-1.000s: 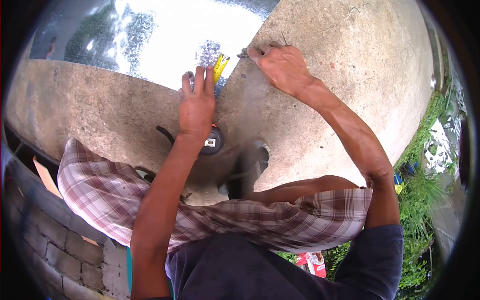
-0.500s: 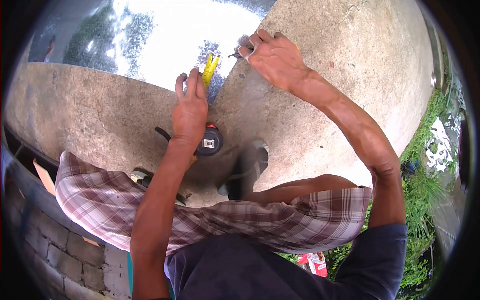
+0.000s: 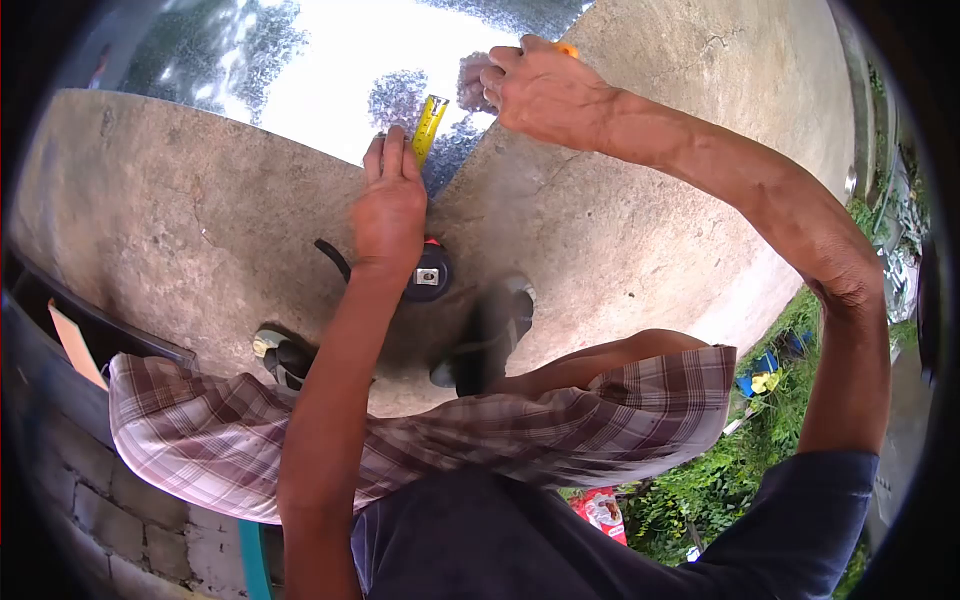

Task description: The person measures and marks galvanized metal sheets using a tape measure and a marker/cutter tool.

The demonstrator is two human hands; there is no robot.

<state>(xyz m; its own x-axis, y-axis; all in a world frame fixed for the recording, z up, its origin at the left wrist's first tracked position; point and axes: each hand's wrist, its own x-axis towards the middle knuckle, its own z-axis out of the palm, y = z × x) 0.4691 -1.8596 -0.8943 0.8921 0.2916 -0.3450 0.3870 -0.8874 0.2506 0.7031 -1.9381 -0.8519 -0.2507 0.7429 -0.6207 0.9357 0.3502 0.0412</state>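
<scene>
A shiny metal sheet [image 3: 330,90] lies on the concrete, reflecting sky and trees. My left hand [image 3: 393,195] is closed at the sheet's near corner, its fingers together against the yellow blade of a tape measure [image 3: 428,130]. The blade's end extends over the sheet past my fingertips. Behind my wrist sits the black tape case [image 3: 428,283], with a dark strap beside it. My right hand [image 3: 550,95] is curled over the sheet's right edge, around a tool with an orange end [image 3: 567,49]. Most of that tool is hidden, and I cannot tell its kind.
Rough concrete [image 3: 640,220] surrounds the sheet. My feet in dark footwear [image 3: 285,358] stand near the tape case. Grass and plants [image 3: 790,400] border the slab on the right, with a red packet [image 3: 600,515] among them. A block wall [image 3: 120,530] is at lower left.
My right hand has moved up along the sheet's edge; the dark tip that showed beyond its fingers is now out of sight. My left hand stays at the tape, shifted slightly in view.
</scene>
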